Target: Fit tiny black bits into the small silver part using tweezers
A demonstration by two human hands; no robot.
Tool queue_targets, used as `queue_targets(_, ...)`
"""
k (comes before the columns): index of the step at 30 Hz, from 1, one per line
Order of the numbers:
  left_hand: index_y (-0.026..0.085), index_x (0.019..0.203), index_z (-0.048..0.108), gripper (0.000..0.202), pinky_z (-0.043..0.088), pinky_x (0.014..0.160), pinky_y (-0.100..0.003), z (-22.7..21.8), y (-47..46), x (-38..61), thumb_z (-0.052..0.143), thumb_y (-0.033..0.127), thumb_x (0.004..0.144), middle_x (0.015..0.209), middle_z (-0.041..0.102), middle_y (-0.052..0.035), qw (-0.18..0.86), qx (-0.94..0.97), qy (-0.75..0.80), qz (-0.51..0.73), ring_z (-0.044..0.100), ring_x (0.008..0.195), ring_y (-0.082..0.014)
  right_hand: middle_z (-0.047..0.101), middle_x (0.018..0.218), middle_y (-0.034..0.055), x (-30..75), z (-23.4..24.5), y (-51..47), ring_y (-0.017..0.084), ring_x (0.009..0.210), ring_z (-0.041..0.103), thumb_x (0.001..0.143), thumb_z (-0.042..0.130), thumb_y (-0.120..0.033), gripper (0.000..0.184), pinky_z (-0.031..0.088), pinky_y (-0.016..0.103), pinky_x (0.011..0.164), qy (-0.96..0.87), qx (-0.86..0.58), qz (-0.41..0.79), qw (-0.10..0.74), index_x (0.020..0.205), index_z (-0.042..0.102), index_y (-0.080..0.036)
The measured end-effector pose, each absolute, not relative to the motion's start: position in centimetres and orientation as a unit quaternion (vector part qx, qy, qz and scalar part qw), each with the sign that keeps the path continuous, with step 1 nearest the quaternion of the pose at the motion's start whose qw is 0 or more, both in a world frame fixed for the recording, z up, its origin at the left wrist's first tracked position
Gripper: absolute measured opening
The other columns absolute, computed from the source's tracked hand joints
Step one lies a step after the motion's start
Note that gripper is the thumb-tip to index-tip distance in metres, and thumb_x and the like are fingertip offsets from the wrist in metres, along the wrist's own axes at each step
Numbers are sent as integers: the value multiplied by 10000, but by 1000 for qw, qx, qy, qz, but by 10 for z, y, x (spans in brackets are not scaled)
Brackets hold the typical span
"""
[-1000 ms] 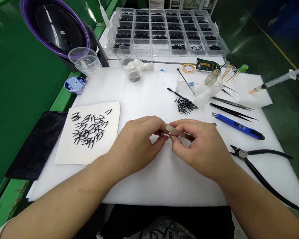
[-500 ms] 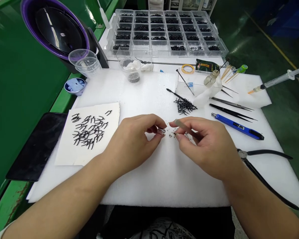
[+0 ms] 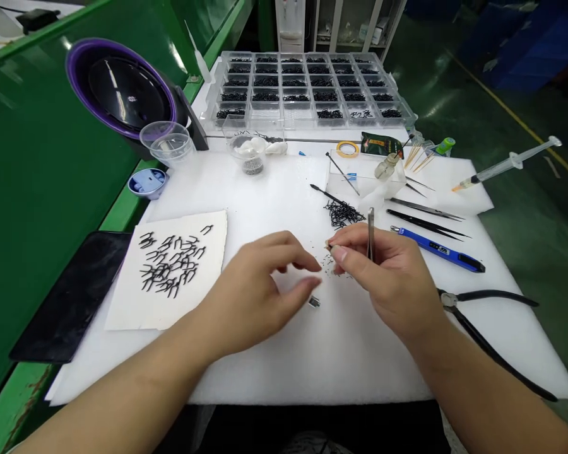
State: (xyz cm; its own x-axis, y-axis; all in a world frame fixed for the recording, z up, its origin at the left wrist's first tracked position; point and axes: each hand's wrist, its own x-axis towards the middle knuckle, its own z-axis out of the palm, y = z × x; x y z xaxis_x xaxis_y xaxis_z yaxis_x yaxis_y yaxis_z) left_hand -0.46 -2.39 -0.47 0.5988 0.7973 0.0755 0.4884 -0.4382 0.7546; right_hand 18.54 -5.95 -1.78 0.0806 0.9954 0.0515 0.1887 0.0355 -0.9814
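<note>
My left hand (image 3: pixel 260 287) hovers over the white foam mat (image 3: pixel 274 353) with its fingers loosely apart and nothing in them. A small silver cylinder (image 3: pixel 315 302) lies on the mat just beyond its thumb tip. My right hand (image 3: pixel 383 277) is closed around metal tweezers (image 3: pixel 370 232) that stand up between the fingers, and its thumb and forefinger pinch together over tiny dark specks (image 3: pixel 329 265) scattered on the mat. A loose heap of thin black hooks (image 3: pixel 341 213) lies just behind my right hand.
Paper sheet (image 3: pixel 170 268) with several black forked parts lies left. Black tablet (image 3: pixel 71 293) at the left edge. Blue knife (image 3: pixel 435 249), black tweezers (image 3: pixel 423 222), pliers (image 3: pixel 492 328) lie right. Compartment box (image 3: pixel 307 88), clear cups (image 3: pixel 168 142), syringe (image 3: pixel 506 165), purple-rimmed lamp (image 3: pixel 123 88) stand behind.
My hands have drawn apart. The left hand let go of the small silver cylinder, which now lies on the mat. The tweezers in my right hand swung from flat to upright.
</note>
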Motion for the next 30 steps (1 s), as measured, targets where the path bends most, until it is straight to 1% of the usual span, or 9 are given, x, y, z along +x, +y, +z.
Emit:
queue_targets(3, 206, 804, 738, 115, 447, 602, -268, -1, -23, -1, 650, 250, 862, 769, 685, -7, 393, 747, 462, 273, 554, 665, -126, 702, 841, 16, 178, -19, -62, 134, 665, 592, 845, 676, -228, 69, 506, 302, 635, -531, -550, 410, 498, 827, 741, -216)
queue_targets(9, 199, 761, 743, 169, 429, 573, -272, -4, -26, 7, 634, 269, 870, 694, 663, 0, 447, 714, 456, 285, 524, 622, -124, 703, 888, 28, 170, -21, -62, 152, 751, 629, 847, 691, -234, 73, 530, 294, 631, -535, -546, 392, 511, 863, 762, -228)
queue_targets(13, 192, 707, 712, 215, 391, 544, -264, -5, -27, 11, 627, 289, 879, 667, 636, 5, 443, 705, 469, 296, 478, 593, -113, 703, 871, 25, 170, -23, -62, 138, 719, 621, 880, 660, -251, 122, 535, 303, 651, -533, -550, 400, 503, 790, 731, -210)
queue_targets(15, 188, 697, 703, 233, 389, 548, -262, -5, -26, 11, 636, 314, 881, 669, 634, 5, 450, 694, 477, 298, 479, 599, -113, 702, 870, 22, 170, -22, -62, 128, 695, 613, 888, 648, -246, 154, 532, 301, 641, -534, -551, 402, 499, 753, 707, -203)
queue_targets(20, 174, 724, 658, 244, 466, 646, -277, -7, -23, 8, 623, 344, 896, 744, 665, -13, 515, 649, 474, 299, 598, 727, -152, 691, 932, 24, 169, -19, -64, 118, 717, 617, 881, 651, -229, 253, 535, 275, 611, -549, -525, 402, 511, 630, 652, -194)
queue_targets(22, 173, 727, 651, 239, 476, 674, -282, -8, -22, 7, 619, 336, 899, 751, 656, -10, 530, 643, 465, 301, 609, 749, -155, 684, 931, 16, 168, -18, -64, 103, 687, 597, 871, 671, -223, 191, 522, 264, 598, -553, -525, 395, 512, 683, 705, -205)
queue_targets(24, 172, 734, 660, 237, 473, 682, -285, -9, -22, 6, 618, 336, 900, 756, 651, -12, 528, 648, 463, 296, 608, 752, -157, 678, 919, 7, 168, -17, -65, 79, 620, 552, 857, 691, -211, 89, 491, 253, 567, -551, -535, 388, 510, 809, 765, -225)
queue_targets(26, 170, 733, 665, 248, 473, 688, -292, -9, -22, 5, 624, 354, 894, 765, 655, -18, 527, 648, 468, 287, 612, 763, -166, 671, 909, 0, 167, -16, -66, 59, 567, 499, 841, 705, -196, 108, 455, 246, 531, -546, -540, 389, 508, 900, 786, -237)
queue_targets(30, 173, 723, 672, 241, 470, 696, -293, -12, -22, 3, 649, 360, 872, 772, 657, -18, 540, 633, 474, 289, 615, 769, -171, 661, 875, -12, 167, -16, -65, 48, 540, 459, 817, 735, -205, 98, 401, 235, 482, -544, -540, 391, 509, 896, 785, -236)
